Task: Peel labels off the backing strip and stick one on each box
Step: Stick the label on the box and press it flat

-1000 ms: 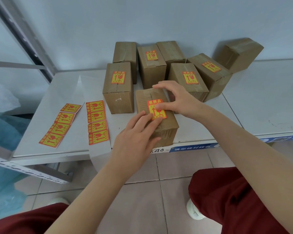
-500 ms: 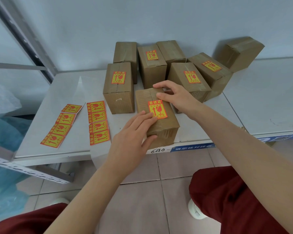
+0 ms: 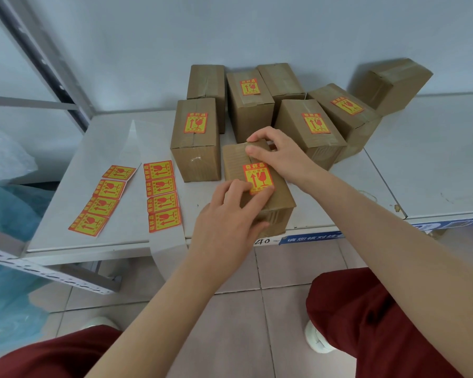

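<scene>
Head view: nearest box (image 3: pixel 235 165) at front edge of table (image 3: pixel 115 159), red-and-yellow label (image 3: pixel 258 178) stuck flat on its top. Left hand (image 3: pixel 224 222) curled over near left corner, fingertips at label's lower edge, thumb down front face. Right hand (image 3: pixel 281 154) clamped on far end. Hands apart, both gripping same box. Left of it, backing strip (image 3: pixel 167 244) carrying four labels; second strip (image 3: pixel 104 199) of four farther left. Behind, seven more boxes (image 3: pixel 194 156), four labelled.
</scene>
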